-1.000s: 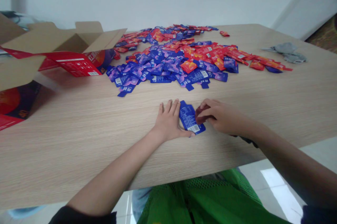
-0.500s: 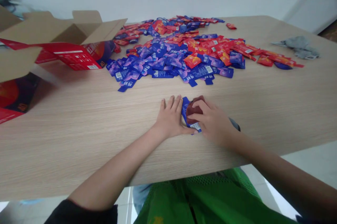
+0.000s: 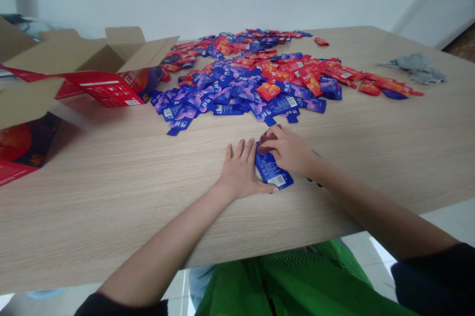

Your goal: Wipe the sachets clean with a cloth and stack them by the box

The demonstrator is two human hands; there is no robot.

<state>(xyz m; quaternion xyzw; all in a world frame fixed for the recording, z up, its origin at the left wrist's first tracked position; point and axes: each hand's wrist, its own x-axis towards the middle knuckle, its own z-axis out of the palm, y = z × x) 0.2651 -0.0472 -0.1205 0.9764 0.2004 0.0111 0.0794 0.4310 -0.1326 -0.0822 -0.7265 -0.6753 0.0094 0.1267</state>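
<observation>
A flat blue packet (image 3: 275, 172) with white print and a barcode lies on the table before me. My left hand (image 3: 239, 168) lies flat along its left side, fingers stretched, the thumb touching the lower edge. In my right hand (image 3: 291, 150) a crumpled reddish-brown cloth (image 3: 265, 144) is pinched, pressed on the packet's upper end. That hand hides part of the packet's right side. Under my right forearm a small dark object (image 3: 315, 183) shows in part; I cannot make out what it is.
Beyond my hands spreads a heap of blue packets (image 3: 226, 86) and red packets (image 3: 308, 71), with another pile (image 3: 241, 41) behind. Open red cardboard boxes (image 3: 107, 89) stand at the left. A grey glove-like cloth (image 3: 419, 66) lies at the far right of the table (image 3: 129, 197).
My right hand has slid the cloth up and away from me along the packet, uncovering its printed lower part and barcode. My left hand stays in place.
</observation>
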